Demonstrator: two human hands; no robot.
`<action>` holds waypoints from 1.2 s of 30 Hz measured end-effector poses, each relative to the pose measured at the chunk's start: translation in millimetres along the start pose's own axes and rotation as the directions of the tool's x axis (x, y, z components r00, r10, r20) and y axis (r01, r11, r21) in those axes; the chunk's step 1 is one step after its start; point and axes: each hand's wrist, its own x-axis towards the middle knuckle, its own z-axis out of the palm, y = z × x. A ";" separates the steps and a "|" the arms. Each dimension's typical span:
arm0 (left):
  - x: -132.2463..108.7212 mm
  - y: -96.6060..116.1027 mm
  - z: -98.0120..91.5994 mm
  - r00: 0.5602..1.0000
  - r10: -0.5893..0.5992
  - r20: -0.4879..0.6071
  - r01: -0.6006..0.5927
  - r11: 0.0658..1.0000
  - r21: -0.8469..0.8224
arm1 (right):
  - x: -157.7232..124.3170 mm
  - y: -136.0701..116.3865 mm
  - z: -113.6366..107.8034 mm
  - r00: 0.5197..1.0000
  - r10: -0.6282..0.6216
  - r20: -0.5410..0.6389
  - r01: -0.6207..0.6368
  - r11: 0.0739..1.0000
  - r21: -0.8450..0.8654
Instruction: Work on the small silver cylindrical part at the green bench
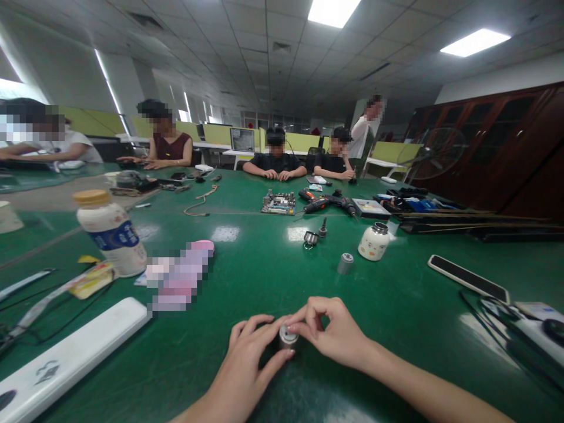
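Note:
A small silver metal cylinder (pixel 288 339) stands on the green table (pixel 220 346) between my hands. My left hand (pixel 253 358) holds its side between thumb and forefinger, with the other fingers bent. From the right, my right hand (pixel 332 332) pinches at the cylinder's top; whatever lies under those fingertips is too small to make out. Farther off stands a second silver cylinder (pixel 345 263). Near it are a white patterned jar (pixel 373 241), a small metal cup-like part (pixel 311 238) and a dark pointed part (pixel 323 228).
A white power strip (pixel 74 358) and a capped bottle (pixel 110 235) are at left. A phone-like slab (pixel 467 278) and cables lie right. Beyond are a circuit board (pixel 279 202), power tools (pixel 328 201) and several seated people; one person stands behind.

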 end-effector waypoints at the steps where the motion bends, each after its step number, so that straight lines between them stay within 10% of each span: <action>1: -0.1 0.1 0.1 1.000 -0.006 0.001 0.006 1.000 0.001 | 1.9 -1.3 -3.1 1.000 -0.002 -0.015 0.003 0.998 0.060; 6: -0.4 1.3 0.3 0.999 -0.045 -0.001 0.045 0.999 -0.012 | 14.7 7.5 -36.6 0.979 0.082 0.185 -0.120 0.970 0.209; 12: -0.9 2.1 -0.6 0.999 -0.050 0.002 0.050 0.999 -0.020 | 16.9 41.9 -56.3 0.821 0.261 0.508 -0.352 0.932 0.089; 22: -0.1 2.2 0.8 0.997 -0.066 0.051 0.068 0.997 -0.033 | 13.6 10.8 -27.6 0.985 0.080 0.153 -0.123 0.947 0.296; 36: -0.2 0.9 0.9 0.999 -0.041 0.016 0.041 0.999 -0.018 | 2.9 0.0 -1.7 0.999 0.029 0.035 -0.033 0.990 0.136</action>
